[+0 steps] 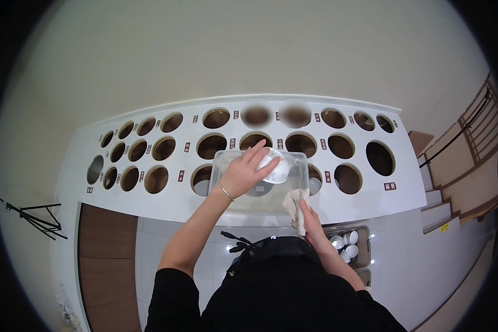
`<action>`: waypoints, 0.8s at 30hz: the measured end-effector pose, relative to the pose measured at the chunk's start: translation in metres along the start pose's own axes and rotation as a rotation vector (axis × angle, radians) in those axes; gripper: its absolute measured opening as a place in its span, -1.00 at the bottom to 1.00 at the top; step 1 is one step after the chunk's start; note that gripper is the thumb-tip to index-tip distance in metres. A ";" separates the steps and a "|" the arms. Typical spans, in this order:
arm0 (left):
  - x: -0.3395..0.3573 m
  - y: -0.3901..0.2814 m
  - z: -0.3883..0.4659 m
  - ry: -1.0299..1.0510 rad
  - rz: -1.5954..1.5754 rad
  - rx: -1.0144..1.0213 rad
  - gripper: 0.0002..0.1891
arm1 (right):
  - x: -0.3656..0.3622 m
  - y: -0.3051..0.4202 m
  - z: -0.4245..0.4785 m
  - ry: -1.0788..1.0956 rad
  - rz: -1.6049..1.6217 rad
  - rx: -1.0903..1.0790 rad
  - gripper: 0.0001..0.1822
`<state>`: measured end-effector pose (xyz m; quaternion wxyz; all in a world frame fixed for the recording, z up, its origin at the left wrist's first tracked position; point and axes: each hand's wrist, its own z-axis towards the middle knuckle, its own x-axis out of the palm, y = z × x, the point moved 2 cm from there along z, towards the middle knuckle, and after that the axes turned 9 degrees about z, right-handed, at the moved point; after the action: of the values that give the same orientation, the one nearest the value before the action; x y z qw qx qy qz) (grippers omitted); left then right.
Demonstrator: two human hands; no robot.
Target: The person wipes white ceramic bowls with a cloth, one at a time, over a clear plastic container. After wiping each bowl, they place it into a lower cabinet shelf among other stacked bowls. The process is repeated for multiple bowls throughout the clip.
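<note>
A white bowl, with faint marks on its side, is tilted in my left hand, whose fingers spread over it. It is over a clear plastic bin on the white counter. Whether the bowl touches the bin's bottom I cannot tell. My right hand grips a crumpled cream cloth at the bin's near right corner. The cloth is apart from the bowl. A small pale label shows through the bin, and the bin covers parts of several counter holes.
Several round cutouts with small labels run in rows across the counter. A steel insert fills one at far left. Below right, a grey crate holds white dishes. Stairs rise at right; a black metal stand is at left.
</note>
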<state>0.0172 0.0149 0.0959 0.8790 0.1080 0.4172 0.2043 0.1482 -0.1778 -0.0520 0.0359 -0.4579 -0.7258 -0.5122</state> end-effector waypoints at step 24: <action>0.011 -0.018 -0.004 0.080 0.044 -0.050 -0.49 | -0.009 0.006 0.003 0.097 -0.048 0.034 -0.55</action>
<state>0.0248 0.0037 0.0796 0.8593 0.0868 0.4442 0.2382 0.1587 -0.1809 -0.0534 0.0664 -0.4144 -0.7425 -0.5221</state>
